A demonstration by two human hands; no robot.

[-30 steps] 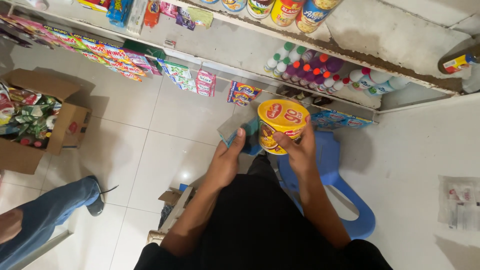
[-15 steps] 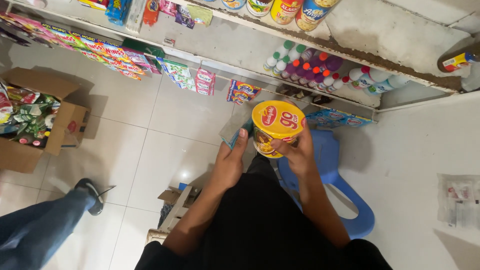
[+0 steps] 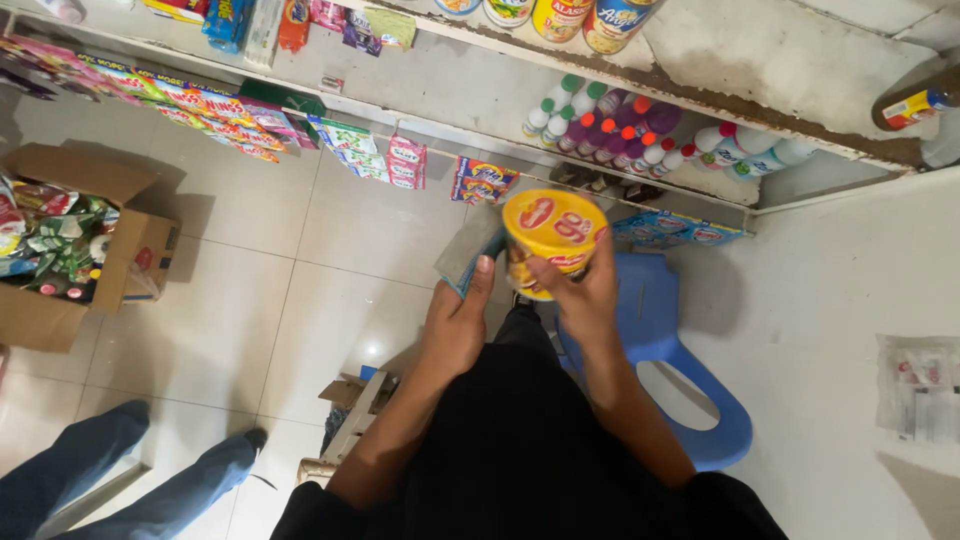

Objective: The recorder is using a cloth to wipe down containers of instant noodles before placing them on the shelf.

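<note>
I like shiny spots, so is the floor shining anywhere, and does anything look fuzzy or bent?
Head view: a soft glare spot sits on the pale floor tile near the left hand; the yellow cup in the right hand looks slightly blurred; the shelf edge slants from the wide lens; the cardboard box casts a shadow.

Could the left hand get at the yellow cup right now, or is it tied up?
Probably not freely. The left hand already grips a grey cloth and sits just beside the yellow cup, which the right hand holds. Nothing lies between them, but its fingers are occupied.
</note>
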